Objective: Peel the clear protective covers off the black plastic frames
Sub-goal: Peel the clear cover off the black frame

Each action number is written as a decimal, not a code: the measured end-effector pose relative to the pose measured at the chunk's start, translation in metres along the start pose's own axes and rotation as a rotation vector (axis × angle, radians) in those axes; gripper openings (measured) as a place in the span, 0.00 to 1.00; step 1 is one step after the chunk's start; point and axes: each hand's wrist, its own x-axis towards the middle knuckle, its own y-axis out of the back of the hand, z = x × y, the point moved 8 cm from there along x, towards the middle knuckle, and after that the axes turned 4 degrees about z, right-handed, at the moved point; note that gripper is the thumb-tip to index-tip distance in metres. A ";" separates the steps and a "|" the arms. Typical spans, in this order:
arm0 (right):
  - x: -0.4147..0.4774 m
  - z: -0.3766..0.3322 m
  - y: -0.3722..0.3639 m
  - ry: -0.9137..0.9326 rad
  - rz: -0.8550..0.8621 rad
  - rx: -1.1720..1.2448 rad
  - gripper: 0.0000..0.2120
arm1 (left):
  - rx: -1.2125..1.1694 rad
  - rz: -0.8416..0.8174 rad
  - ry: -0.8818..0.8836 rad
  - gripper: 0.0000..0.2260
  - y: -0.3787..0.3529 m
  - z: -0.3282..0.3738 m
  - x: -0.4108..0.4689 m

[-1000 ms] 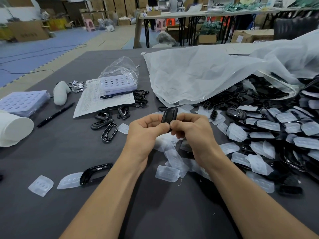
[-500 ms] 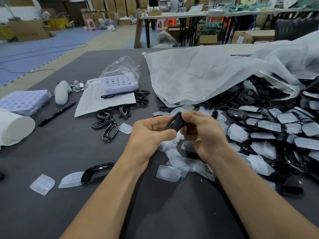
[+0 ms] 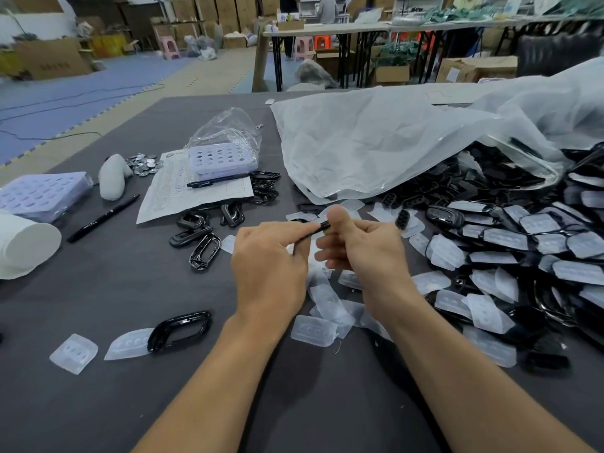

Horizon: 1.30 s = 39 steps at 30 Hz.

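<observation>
One frame point(image 3: 322, 227), edge-on — long axis rising rightward

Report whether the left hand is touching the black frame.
Touching: head view shows the left hand with its forefinger lying along the black frame, no gap.

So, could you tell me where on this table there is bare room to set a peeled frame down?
The widest bare patch is the table's near left corner, below the lone frame. Another lies between the white cup, the pen and the loose frames. Crowded: peeled covers in the middle, and the heap on the right.
</observation>
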 end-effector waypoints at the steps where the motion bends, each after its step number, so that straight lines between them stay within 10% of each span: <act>1: 0.001 0.001 0.000 -0.019 -0.012 -0.007 0.18 | 0.009 -0.014 -0.066 0.13 -0.002 0.004 -0.001; 13: 0.004 -0.011 0.000 0.164 -0.096 -0.268 0.06 | -0.401 -0.369 0.460 0.13 -0.029 -0.023 -0.004; 19: 0.001 -0.020 0.012 0.312 0.095 -0.394 0.07 | -0.409 -0.085 0.603 0.18 -0.009 -0.047 0.006; 26: -0.004 -0.010 -0.016 0.374 -0.173 -1.067 0.13 | -0.504 0.099 0.833 0.08 -0.008 -0.074 -0.002; 39: 0.006 -0.019 0.013 0.179 0.039 -0.205 0.08 | -0.575 -0.057 0.806 0.14 -0.021 -0.066 -0.001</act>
